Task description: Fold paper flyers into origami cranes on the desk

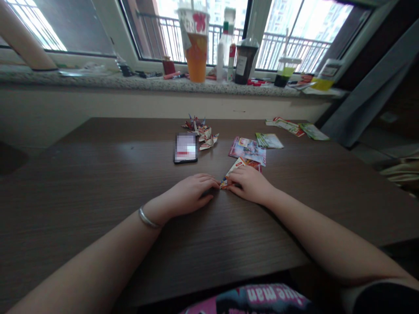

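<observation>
A folded piece of printed paper, white with red and blue patches, lies on the brown table. My right hand rests over it, fingers bent onto its face and thumb near its lower edge, covering part of it. My left hand, with a silver bangle on the wrist, lies just left of it. Its fingers are extended, thumb apart, and the fingertips reach the paper's lower left tip. Beyond the right hand lie a pink and blue printed sheet and a red one partly hidden beneath.
A phone with a blurred screen lies left of centre, beside several folded paper pieces. Green-and-white papers and more printed strips lie far right. Drink cups and bottles line the windowsill.
</observation>
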### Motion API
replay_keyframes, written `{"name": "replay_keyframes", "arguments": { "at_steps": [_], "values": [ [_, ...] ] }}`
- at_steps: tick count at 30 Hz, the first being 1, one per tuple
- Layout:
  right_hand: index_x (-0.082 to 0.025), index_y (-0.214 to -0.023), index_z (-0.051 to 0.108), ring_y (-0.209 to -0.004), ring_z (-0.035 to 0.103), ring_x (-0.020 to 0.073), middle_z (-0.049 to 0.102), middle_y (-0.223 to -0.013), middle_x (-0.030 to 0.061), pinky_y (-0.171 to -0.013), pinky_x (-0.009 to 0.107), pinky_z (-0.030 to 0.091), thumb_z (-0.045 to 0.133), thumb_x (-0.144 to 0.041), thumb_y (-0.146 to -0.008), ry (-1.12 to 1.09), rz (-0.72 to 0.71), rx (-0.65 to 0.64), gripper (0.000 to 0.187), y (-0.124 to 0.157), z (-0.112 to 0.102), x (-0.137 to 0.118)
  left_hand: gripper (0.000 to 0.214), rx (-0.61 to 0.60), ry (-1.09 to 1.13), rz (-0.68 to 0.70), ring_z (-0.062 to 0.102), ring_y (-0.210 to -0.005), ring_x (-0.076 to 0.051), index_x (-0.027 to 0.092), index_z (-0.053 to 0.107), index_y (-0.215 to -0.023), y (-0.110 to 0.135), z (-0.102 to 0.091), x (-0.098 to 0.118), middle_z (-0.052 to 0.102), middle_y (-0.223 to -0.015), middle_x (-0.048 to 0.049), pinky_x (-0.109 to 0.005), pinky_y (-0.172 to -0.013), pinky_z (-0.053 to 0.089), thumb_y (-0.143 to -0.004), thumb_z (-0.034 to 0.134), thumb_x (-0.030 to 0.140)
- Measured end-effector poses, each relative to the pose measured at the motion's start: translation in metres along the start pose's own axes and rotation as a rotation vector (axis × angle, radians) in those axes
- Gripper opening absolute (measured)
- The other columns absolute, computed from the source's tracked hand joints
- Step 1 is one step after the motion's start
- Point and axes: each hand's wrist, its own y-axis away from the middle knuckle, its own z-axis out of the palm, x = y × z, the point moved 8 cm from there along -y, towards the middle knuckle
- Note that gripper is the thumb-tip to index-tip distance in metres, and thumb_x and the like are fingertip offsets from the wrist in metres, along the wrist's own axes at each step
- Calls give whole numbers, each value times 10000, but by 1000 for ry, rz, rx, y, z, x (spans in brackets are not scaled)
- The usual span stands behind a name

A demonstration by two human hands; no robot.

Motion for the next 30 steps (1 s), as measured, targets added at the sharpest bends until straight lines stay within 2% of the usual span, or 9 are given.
{"name": "replay_keyframes", "arguments": {
  "at_steps": [8, 15, 18, 20, 25, 30],
  "values": [
    [-205, -861, 692, -863, 608, 186, 683, -880, 54, -790, 307, 432, 565, -275, -893, -33, -103, -28, 148, 3, 0, -5, 300, 7, 68, 5, 550, -1145, -208, 197, 585, -1152, 2, -1, -4, 616, -1198, -75, -381, -1026, 426, -853, 573, 179],
    [-212, -878, 705, -899, 609, 200, 714, -884, 33, -928, 373, 387, 555, -236, -886, -20, -102, -18, 152, 3, -5, -5, 278, -19, -59, 31, 550, -1145, -212, 195, 618, -1168, -1, 2, 8, 608, -1233, -69, -362, -1026, 429, -911, 516, 226],
    [-213, -866, 706, -915, 618, 209, 727, -887, 35, -1024, 429, 300, 571, -275, -886, 12, -51, 15, 149, 3, -7, 1, 268, -50, -141, 24, 586, -1084, -218, 178, 652, -1132, -2, 4, 13, 635, -1182, -81, -369, -986, 460, -923, 492, 229],
    [-211, -858, 703, -937, 619, 218, 730, -886, 42, -1032, 437, 281, 606, -323, -870, 9, 14, 37, 149, 2, -7, 8, 273, -68, -167, 27, 598, -1063, -218, 169, 660, -1124, -3, 6, 15, 653, -1152, -82, -372, -977, 468, -931, 478, 233],
    [-210, -839, 692, -926, 618, 204, 724, -894, 28, -921, 377, 355, 639, -329, -848, -96, 114, 29, 131, 0, 0, 22, 269, -58, -170, 9, 610, -1048, -206, 172, 661, -1115, -3, 3, 16, 665, -1122, -78, -359, -960, 480, -940, 468, 238],
    [-200, -843, 680, -921, 606, 209, 713, -897, 40, -876, 364, 356, 637, -330, -846, -111, 126, 1, 138, -3, 4, 24, 247, -25, -199, -1, 628, -960, -202, 158, 674, -1027, -3, 2, 15, 678, -1007, -88, -354, -895, 504, -943, 454, 233]
  ]
}}
